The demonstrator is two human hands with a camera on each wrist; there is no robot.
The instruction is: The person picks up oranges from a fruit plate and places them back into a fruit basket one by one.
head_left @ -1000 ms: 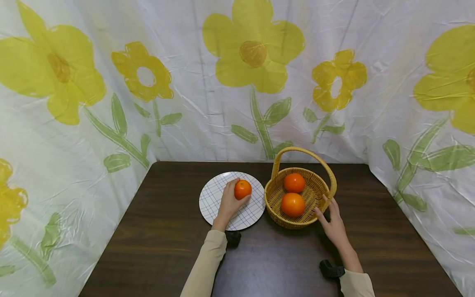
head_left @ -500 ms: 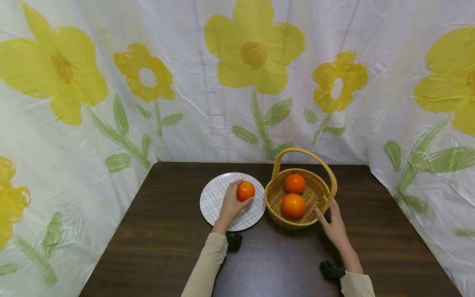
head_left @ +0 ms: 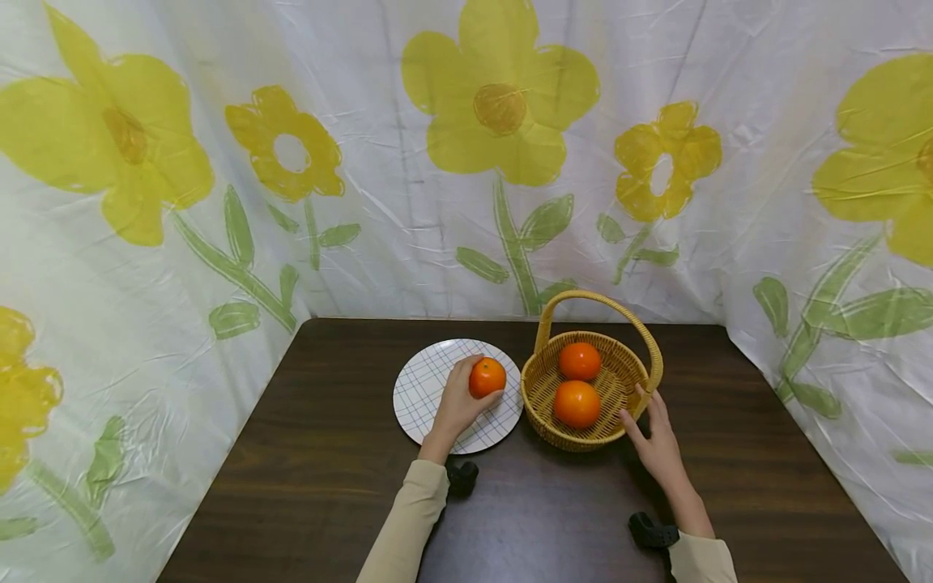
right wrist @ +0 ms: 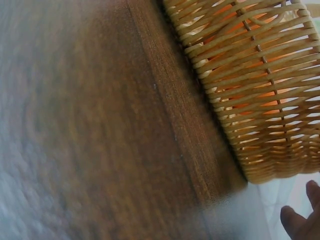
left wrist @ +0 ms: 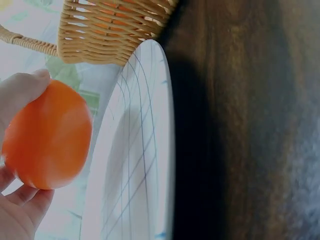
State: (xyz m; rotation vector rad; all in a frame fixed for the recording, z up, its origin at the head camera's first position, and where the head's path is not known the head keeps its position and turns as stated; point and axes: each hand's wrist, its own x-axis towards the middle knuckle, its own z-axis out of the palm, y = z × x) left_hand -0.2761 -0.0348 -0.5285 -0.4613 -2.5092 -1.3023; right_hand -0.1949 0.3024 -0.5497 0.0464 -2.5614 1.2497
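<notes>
My left hand (head_left: 461,401) grips an orange (head_left: 487,378) between thumb and fingers, over the right part of a round white plate (head_left: 419,405) with blue crossed lines. In the left wrist view, the held orange (left wrist: 52,135) hangs clear of the plate (left wrist: 167,150). To the plate's right stands a yellow wicker basket (head_left: 543,417) with a tall arched handle; two oranges (head_left: 577,404) lie inside. Fingers spread, my right hand (head_left: 659,445) is at the basket's right rim, by the foot of the handle. The right wrist view shows the basket's woven side (right wrist: 270,100) and my fingertips below it.
Everything stands on a dark brown wooden table (head_left: 291,486). Behind and along both sides hangs a white curtain (head_left: 386,267) printed with yellow flowers. The basket's handle (head_left: 598,296) arches high above its rim, close to the plate's right edge.
My left hand has carried the orange a little to the right across the plate, toward the basket. The right hand and the basket hold their places.
</notes>
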